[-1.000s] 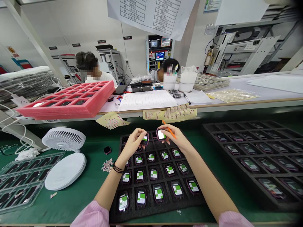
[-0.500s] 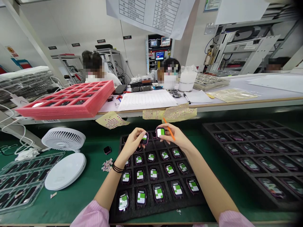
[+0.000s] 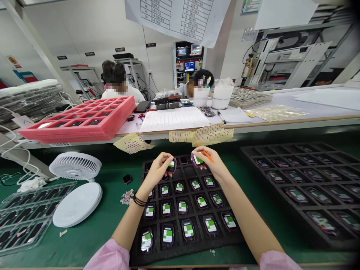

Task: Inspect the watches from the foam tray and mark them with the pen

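Observation:
My left hand [image 3: 159,168] pinches a purple-rimmed watch [image 3: 171,165] with a lit screen, over the back of a black foam tray [image 3: 180,221]. To its right, my right hand [image 3: 209,160] grips a second watch [image 3: 197,159], its green and white screen partly covered by my fingers. An orange stick [image 3: 205,152] also rests between the fingers of that hand. Below both hands, the tray's compartments hold several watches with green and white screens, such as a front one [image 3: 188,228].
Another black foam tray [image 3: 284,195] with watches lies at right. At left are a white fan [image 3: 75,165], its round base [image 3: 78,204], clear trays [image 3: 28,215] and a lone watch [image 3: 127,179]. A red foam tray [image 3: 112,127] sits on the shelf. Two people face this way beyond it.
My right hand has shifted slightly right, and its watch has moved and tilted with it. The orange stick has turned flatter. My left hand has hardly moved.

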Demonstrator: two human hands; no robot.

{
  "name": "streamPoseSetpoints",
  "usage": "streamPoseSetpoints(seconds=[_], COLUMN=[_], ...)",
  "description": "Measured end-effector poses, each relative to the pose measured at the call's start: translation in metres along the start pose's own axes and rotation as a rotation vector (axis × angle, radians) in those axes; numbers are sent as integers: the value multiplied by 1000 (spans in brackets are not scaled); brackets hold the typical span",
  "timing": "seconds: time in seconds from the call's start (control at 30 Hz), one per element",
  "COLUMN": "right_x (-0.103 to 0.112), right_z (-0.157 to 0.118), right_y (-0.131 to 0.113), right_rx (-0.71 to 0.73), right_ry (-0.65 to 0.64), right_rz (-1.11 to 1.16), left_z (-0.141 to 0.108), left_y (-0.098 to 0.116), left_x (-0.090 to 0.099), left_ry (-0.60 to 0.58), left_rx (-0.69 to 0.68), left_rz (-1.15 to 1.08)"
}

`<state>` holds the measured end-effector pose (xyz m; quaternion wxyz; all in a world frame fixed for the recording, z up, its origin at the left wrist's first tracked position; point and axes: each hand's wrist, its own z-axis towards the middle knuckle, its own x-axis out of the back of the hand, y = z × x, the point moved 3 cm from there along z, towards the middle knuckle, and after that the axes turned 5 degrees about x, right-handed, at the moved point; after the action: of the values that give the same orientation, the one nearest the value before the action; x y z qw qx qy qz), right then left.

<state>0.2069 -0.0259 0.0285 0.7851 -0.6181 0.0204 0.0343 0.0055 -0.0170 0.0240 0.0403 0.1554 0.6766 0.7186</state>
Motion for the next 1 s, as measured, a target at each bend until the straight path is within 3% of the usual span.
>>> streamPoseSetpoints(seconds=[0.4, 0.7, 1.0], right_x=[-1, -5, -25], right_z=[2, 0, -8], right_y=[2, 3, 4], right_rx=[51, 11, -6], right_ry=[-204, -258, -273], right_rz=[4, 64, -6], left_z=[1, -1, -20], left_y=[-1, -1, 21], left_x=[1, -1, -15], left_ry=[5, -25, 88], left_rx=[-26, -165, -604], left_rz=[-9, -11, 580])
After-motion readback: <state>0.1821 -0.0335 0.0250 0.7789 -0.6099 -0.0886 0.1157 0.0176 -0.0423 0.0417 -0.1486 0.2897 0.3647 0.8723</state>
